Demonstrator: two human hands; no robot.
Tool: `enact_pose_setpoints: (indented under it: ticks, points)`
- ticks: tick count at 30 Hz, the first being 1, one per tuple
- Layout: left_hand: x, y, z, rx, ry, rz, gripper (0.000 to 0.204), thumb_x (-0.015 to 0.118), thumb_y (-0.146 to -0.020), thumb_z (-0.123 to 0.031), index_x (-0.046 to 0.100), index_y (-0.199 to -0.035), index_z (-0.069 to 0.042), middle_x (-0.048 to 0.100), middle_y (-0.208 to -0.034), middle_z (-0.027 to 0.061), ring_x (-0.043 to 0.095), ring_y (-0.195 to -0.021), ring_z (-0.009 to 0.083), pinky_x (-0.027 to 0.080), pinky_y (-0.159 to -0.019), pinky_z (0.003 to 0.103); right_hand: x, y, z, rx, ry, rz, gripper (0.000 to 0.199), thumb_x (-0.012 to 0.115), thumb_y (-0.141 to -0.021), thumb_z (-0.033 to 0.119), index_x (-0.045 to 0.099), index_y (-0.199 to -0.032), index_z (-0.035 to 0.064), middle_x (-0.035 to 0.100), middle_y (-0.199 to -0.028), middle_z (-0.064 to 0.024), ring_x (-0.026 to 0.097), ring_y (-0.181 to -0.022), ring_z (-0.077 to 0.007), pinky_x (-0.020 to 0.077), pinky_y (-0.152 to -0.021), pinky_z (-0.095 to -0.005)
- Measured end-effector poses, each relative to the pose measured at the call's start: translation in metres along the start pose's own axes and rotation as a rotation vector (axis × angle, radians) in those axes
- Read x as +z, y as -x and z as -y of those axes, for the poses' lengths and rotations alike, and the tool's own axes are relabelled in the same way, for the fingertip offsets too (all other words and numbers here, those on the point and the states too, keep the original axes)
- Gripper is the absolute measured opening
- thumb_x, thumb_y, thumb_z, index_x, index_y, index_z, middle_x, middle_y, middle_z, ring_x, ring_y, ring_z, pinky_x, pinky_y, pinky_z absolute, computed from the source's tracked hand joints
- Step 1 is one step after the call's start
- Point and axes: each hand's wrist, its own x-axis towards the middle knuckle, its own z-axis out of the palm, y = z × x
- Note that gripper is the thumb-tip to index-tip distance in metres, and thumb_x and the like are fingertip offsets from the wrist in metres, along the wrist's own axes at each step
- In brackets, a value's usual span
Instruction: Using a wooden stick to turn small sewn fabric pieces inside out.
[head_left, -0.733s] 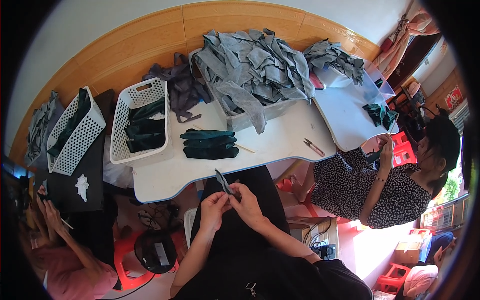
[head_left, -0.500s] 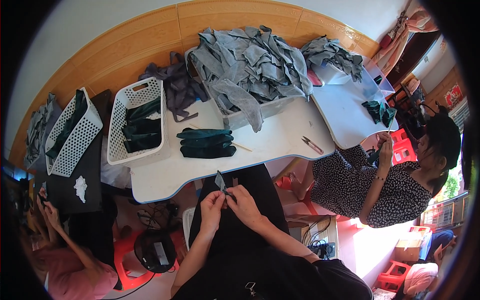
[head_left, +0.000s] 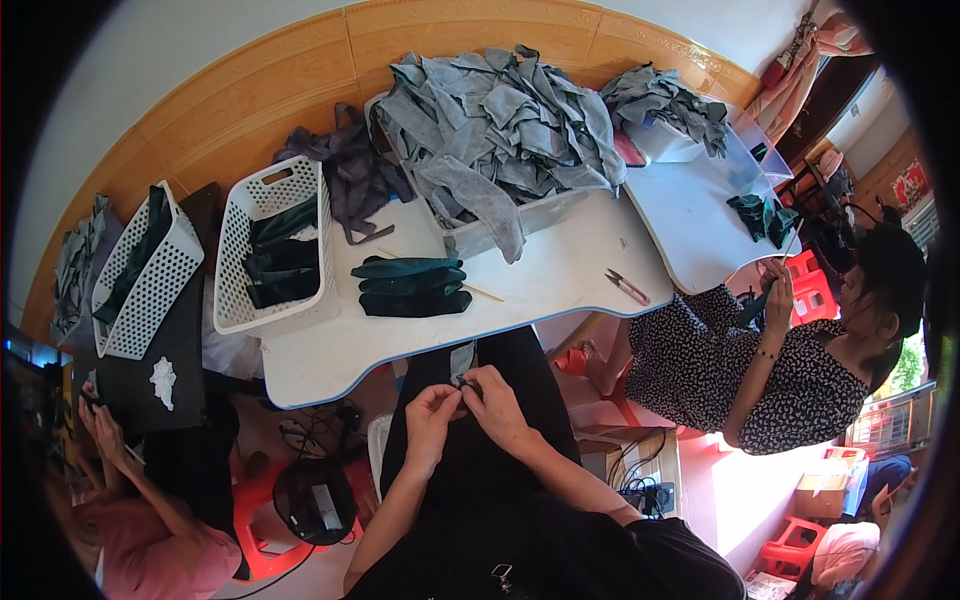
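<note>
Over my lap, just off the table's near edge, my left hand (head_left: 434, 420) and my right hand (head_left: 496, 408) meet with fingertips pinched together. Between them they hold a small grey fabric piece (head_left: 462, 358), whose free end sticks up past the fingers; a dark part of it is mostly covered by them. On the white table (head_left: 560, 285) ahead lies a stack of dark green velvet strips (head_left: 415, 288). A thin pale stick (head_left: 485, 291) pokes out beside the stack. Thread snips (head_left: 628, 287) rest further right.
A large bin (head_left: 480, 238) heaped with grey fabric pieces (head_left: 500, 130) stands at the back. Left are white perforated baskets (head_left: 232, 312) holding green velvet strips. One co-worker (head_left: 750, 370) works at right, another (head_left: 150, 540) at lower left. A black fan (head_left: 313, 500) stands near a red stool.
The grey fabric piece has shifted slightly right and its upright end has changed shape between my fingers. My hands stay close together, fingertips still pinched.
</note>
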Motion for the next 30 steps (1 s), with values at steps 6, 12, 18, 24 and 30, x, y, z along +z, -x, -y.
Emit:
enact_pose_setpoints:
  ticks: [6, 12, 18, 24, 30]
  points:
    - [-0.004, 0.0, -0.003, -0.024, 0.099, -0.049, 0.011, 0.092, -0.127, -0.008, 0.092, -0.134, 0.0, 0.093, -0.122, 0.006, 0.089, -0.107, 0.0144, 0.077, -0.092, 0.034, -0.005, 0.001, 0.016, 0.23, -0.146, 0.103, 0.031, 0.086, -0.124, 0.016, 0.082, -0.148, -0.004, 0.086, -0.14, -0.0265, 0.09, -0.128, -0.0468, 0.0716, -0.11, -0.0534]
    - [0.001, 0.015, -0.001, 0.045, -0.024, -0.06, 0.014, 0.092, -0.128, -0.011, 0.092, -0.136, 0.0, 0.093, -0.119, 0.0066, 0.086, -0.104, 0.0122, 0.076, -0.09, 0.033, -0.003, 0.016, 0.017, 0.206, -0.153, 0.037, 0.032, 0.089, -0.122, 0.016, 0.082, -0.147, -0.003, 0.087, -0.136, -0.025, 0.089, -0.121, -0.0424, 0.0712, -0.108, -0.0515]
    - [0.0, 0.035, 0.009, 0.234, -0.205, -0.004, 0.011, 0.087, -0.131, -0.01, 0.088, -0.131, 0.0, 0.086, -0.116, 0.0011, 0.079, -0.098, 0.0083, 0.067, -0.089, 0.029, 0.0, 0.034, 0.024, 0.306, -0.199, 0.031, 0.03, 0.089, -0.12, 0.013, 0.081, -0.144, -0.003, 0.087, -0.128, -0.0236, 0.089, -0.114, -0.0365, 0.0711, -0.103, -0.0485]
    - [0.003, 0.062, 0.007, 0.327, -0.281, -0.004, 0.011, 0.084, -0.132, -0.01, 0.086, -0.133, 0.0, 0.082, -0.114, -0.0004, 0.076, -0.096, 0.0077, 0.064, -0.088, 0.028, 0.019, 0.05, 0.018, 0.221, -0.413, -0.124, 0.028, 0.086, -0.12, 0.009, 0.081, -0.145, -0.0018, 0.085, -0.124, -0.0186, 0.084, -0.111, -0.0239, 0.0699, -0.101, -0.0434]
    - [0.006, 0.062, -0.012, -0.015, 0.307, -0.098, 0.012, 0.089, -0.132, -0.02, 0.088, -0.127, -0.009, 0.086, -0.117, -0.0001, 0.081, -0.108, 0.0103, 0.065, -0.096, 0.032, 0.018, 0.05, 0.015, 0.131, -0.383, -0.047, 0.03, 0.087, -0.12, 0.009, 0.085, -0.148, -0.002, 0.084, -0.127, -0.0124, 0.081, -0.109, -0.0207, 0.0671, -0.099, -0.0391]
